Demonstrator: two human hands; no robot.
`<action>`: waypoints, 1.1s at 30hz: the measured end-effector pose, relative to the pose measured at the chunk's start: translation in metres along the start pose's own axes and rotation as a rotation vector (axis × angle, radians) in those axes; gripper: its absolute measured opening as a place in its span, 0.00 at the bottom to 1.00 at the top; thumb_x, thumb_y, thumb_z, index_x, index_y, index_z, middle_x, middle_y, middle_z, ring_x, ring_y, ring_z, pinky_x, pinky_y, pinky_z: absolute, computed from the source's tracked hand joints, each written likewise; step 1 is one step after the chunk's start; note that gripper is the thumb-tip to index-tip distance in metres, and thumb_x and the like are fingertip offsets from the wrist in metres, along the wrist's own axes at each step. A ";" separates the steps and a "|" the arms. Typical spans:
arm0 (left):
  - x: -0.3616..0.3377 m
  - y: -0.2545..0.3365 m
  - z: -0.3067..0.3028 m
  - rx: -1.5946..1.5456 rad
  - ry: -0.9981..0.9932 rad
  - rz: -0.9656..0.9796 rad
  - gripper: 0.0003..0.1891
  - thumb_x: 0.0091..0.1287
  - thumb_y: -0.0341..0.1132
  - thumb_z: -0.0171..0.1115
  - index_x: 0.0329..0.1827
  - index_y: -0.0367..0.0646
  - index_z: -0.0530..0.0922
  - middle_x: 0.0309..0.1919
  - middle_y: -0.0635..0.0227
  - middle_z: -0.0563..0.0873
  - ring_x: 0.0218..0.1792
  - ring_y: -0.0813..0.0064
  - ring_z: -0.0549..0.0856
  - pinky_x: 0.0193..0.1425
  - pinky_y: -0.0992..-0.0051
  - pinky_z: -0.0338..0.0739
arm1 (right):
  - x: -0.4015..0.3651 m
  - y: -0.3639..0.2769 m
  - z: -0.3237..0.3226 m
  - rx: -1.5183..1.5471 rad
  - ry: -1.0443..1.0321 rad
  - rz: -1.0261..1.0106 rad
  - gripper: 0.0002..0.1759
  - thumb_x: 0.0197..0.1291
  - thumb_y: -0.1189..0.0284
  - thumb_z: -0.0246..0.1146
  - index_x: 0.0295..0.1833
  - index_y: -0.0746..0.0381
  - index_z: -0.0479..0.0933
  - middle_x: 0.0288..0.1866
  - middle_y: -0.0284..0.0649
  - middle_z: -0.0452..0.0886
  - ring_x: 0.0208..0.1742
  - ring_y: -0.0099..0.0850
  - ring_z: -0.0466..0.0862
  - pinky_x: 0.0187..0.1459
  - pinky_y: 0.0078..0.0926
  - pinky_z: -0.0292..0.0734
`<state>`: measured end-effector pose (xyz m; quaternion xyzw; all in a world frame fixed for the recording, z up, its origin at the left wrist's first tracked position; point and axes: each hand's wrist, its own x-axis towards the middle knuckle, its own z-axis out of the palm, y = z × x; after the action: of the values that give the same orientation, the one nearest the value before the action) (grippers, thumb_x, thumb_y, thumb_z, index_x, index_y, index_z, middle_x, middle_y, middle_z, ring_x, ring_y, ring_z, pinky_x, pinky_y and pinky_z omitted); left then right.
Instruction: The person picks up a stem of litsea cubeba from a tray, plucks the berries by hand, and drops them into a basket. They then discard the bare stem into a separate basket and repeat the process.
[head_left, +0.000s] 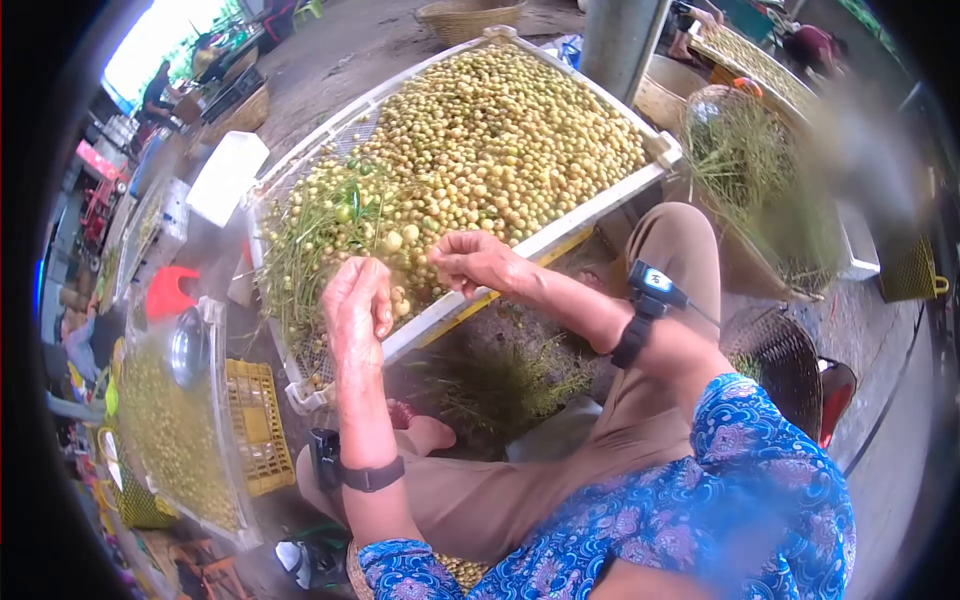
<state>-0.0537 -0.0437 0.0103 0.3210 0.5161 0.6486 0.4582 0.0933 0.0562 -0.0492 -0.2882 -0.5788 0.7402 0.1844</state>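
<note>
Pale yellow-green round fruits (500,130) fill a white rectangular plastic tray (560,235), with thin green stems (305,235) at one end. The bright blue cloth sleeves (760,480) carry a pink and pale floral pattern. The cloth trousers (680,250) are khaki, the wrist straps (370,473) black. A slatted plastic crate (258,425) is yellow, and a plastic stool (170,292) is red.
</note>
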 end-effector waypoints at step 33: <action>-0.046 -0.007 -0.006 0.232 0.061 -0.021 0.07 0.64 0.35 0.51 0.32 0.42 0.72 0.11 0.80 0.64 0.07 0.93 0.58 0.08 0.90 0.48 | -0.025 0.015 0.012 0.736 -0.100 0.004 0.10 0.59 0.71 0.54 0.44 0.63 0.69 0.36 0.38 0.77 0.29 0.20 0.79 0.23 0.13 0.74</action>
<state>-0.0394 -0.0884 0.0045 0.3466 0.6048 0.5891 0.4087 0.1057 0.0276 -0.0564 -0.1672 -0.2816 0.9123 0.2460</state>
